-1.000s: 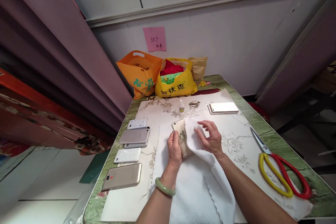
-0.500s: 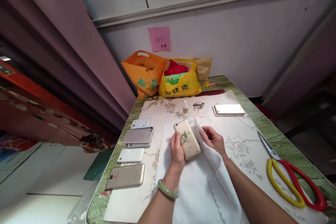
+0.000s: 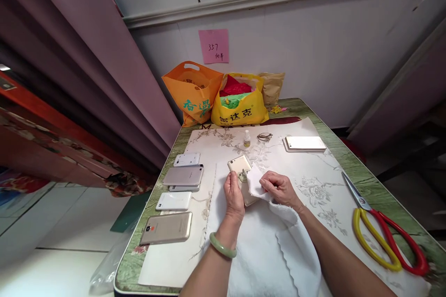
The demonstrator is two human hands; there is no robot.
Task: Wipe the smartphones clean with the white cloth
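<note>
My left hand (image 3: pixel 234 195) grips a gold phone (image 3: pixel 239 163) by its left edge, back side up, above the white cloth. A ring holder (image 3: pixel 243 175) is fixed to the phone's back. Pinched in my right hand (image 3: pixel 280 189) is a corner of the white cloth (image 3: pixel 258 236), which lies over the right part of the phone and hides it. The rest of the cloth spreads toward me between my forearms. A green bangle (image 3: pixel 223 245) circles my left wrist.
Several phones (image 3: pixel 166 229) lie along the left; two more (image 3: pixel 305 143) are stacked at right. Large scissors (image 3: pixel 379 236) rest near the right edge. A small bottle (image 3: pixel 247 138) and glasses (image 3: pixel 265 137) stand beyond my hands, before orange (image 3: pixel 193 88) and yellow (image 3: pixel 240 113) bags.
My right hand has brought the cloth corner left onto the phone's back, covering part of it. My left hand keeps its hold. The view has shifted slightly.
</note>
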